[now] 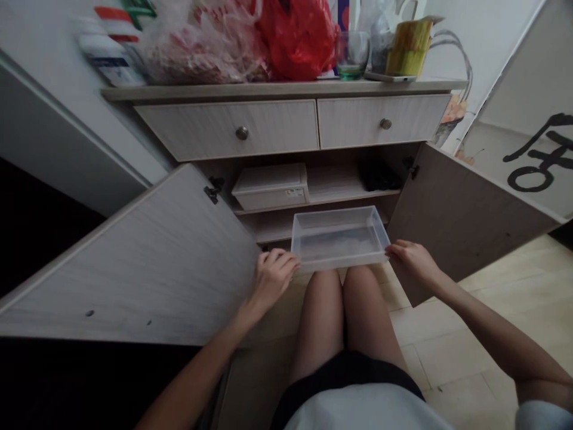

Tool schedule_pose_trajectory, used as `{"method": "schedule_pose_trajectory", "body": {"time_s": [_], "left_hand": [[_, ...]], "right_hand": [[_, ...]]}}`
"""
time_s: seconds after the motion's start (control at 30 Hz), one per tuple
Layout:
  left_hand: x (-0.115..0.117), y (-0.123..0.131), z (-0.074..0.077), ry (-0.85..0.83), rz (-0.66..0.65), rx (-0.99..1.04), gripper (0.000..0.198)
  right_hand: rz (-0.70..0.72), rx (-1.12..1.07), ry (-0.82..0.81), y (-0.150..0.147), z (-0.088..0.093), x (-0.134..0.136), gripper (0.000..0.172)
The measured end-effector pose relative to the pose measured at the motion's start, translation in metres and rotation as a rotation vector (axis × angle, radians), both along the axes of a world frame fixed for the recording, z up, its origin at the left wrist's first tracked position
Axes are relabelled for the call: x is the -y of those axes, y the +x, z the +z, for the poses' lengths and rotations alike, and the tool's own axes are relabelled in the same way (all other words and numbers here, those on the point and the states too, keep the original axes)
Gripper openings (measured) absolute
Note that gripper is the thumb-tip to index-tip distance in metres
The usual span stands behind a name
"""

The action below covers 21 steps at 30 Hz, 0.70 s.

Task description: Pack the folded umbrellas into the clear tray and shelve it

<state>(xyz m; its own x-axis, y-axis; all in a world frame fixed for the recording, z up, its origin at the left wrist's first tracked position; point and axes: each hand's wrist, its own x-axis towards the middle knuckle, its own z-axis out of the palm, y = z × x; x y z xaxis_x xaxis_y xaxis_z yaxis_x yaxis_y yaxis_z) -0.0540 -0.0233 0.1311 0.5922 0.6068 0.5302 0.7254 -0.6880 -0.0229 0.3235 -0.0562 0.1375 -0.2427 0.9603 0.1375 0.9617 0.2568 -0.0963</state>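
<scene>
**Shirt front, bare knees, clear plastic tray held in both hands**

Left hand is at the tray's near-left corner, fingers bunched and curled over the rim, thumb out of sight. Right hand is at the near-right corner, fingers pressed together along the rim, thumb also hidden (grip force can't be judged from this angle). Tray sits mid-frame just above the knees, its far edge at the lowest cabinet shelf; can't tell if they touch. Left cabinet door stands open right beside the left hand, right cabinet door open past the right hand. Behind the tray, on the shelf above: white lidded box, dark object in shadow. Higher up, two drawers with round metal knobs, then along the top of the frame a red plastic bag and a glass tumbler.

Risks: smooth plastic held only at the corners could slip if either grip loosens; a tilt could catch the far edge on the shelf; the left door could get bumped, being so close.
</scene>
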Motion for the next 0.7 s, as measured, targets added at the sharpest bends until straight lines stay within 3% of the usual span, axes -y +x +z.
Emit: {"method": "schedule_pose_trajectory", "body": {"time_s": [0.13, 0.27, 0.53, 0.6, 0.7], "left_hand": [[0.022, -0.009, -0.034, -0.023, -0.036, -0.015, 0.017], [0.026, -0.011, -0.061, -0.021, -0.060, -0.021, 0.016], [0.027, -0.019, -0.089, -0.254, -0.019, 0.122, 0.015], [0.025, -0.016, -0.096, -0.355, 0.028, 0.260, 0.018], [0.016, -0.007, -0.109, -0.469, 0.156, 0.579, 0.041]], "right_hand": [[-0.039, 0.046, -0.115, -0.014, -0.030, 0.025, 0.025], [-0.054, 0.061, -0.194, -0.023, -0.048, 0.035, 0.025], [-0.048, 0.101, -0.218, -0.028, -0.041, 0.033, 0.025], [-0.050, 0.109, -0.212, -0.028, -0.040, 0.032, 0.023], [-0.035, 0.143, -0.211, -0.030, -0.037, 0.033, 0.018]]}}
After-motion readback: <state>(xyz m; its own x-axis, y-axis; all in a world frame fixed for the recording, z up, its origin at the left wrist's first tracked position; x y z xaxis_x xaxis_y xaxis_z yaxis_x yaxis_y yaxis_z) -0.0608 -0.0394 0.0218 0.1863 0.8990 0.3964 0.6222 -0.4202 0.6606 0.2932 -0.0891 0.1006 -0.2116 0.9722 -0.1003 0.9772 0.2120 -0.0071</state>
